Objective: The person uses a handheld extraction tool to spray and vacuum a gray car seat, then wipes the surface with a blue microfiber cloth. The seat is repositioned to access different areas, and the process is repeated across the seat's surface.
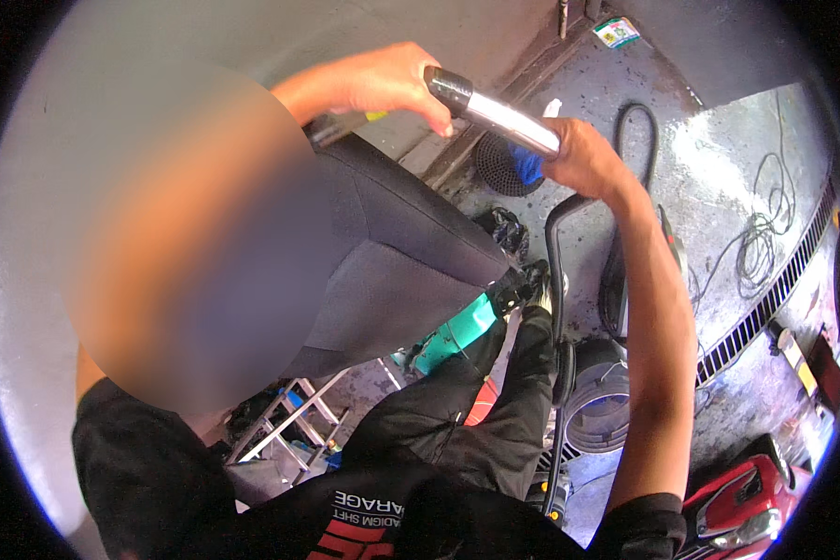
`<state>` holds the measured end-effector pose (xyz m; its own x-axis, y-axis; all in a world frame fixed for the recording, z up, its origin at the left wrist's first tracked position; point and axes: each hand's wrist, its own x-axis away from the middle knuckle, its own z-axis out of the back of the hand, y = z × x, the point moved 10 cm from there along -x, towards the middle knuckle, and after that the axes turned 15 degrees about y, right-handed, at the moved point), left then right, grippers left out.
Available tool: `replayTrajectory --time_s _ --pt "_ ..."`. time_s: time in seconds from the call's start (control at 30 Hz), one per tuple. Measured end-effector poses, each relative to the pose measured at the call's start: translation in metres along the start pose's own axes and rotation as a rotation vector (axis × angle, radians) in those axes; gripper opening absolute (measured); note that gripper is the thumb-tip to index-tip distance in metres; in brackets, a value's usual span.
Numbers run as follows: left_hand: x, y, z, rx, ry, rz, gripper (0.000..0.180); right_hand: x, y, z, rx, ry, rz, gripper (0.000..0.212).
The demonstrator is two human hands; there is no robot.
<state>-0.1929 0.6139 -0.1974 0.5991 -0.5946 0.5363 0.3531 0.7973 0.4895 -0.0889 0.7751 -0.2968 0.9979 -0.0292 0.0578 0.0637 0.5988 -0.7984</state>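
Observation:
A chrome vacuum tube with a black end piece slants across the upper middle. At its black end is my left hand, closed around it with the thumb below. My right hand wraps the other end of the chrome part. From there a black hose bends down past my legs. Below the tube stands a dark grey cloth seat, its edge near my left wrist. A blurred round patch hides much of my left forearm and the seat's left side.
A black bucket stands right of my legs. Beyond it are a long floor grate and a coiled cable. A small folding ladder is at lower left; a red machine sits at lower right.

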Motion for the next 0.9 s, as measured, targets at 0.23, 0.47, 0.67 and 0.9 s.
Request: replayTrajectory --time_s 0.23,0.47,0.67,0.9 --pt "-0.013 -0.041 -0.055 -0.107 0.239 0.227 0.048 -0.023 0.069 -0.069 -0.163 -0.144 0.111 0.042" --pt "-0.009 -0.025 -0.141 -0.280 0.357 0.253 0.043 0.033 0.137 -0.113 -0.139 -0.243 0.023 0.032" --pt "-0.024 -0.022 -0.234 -0.189 0.454 0.143 0.030 0.076 0.206 -0.112 0.080 -0.312 0.060 0.025" --pt "-0.046 -0.031 -0.323 -0.125 0.552 0.074 0.021 0.118 0.274 -0.131 0.172 -0.381 0.010 0.021"
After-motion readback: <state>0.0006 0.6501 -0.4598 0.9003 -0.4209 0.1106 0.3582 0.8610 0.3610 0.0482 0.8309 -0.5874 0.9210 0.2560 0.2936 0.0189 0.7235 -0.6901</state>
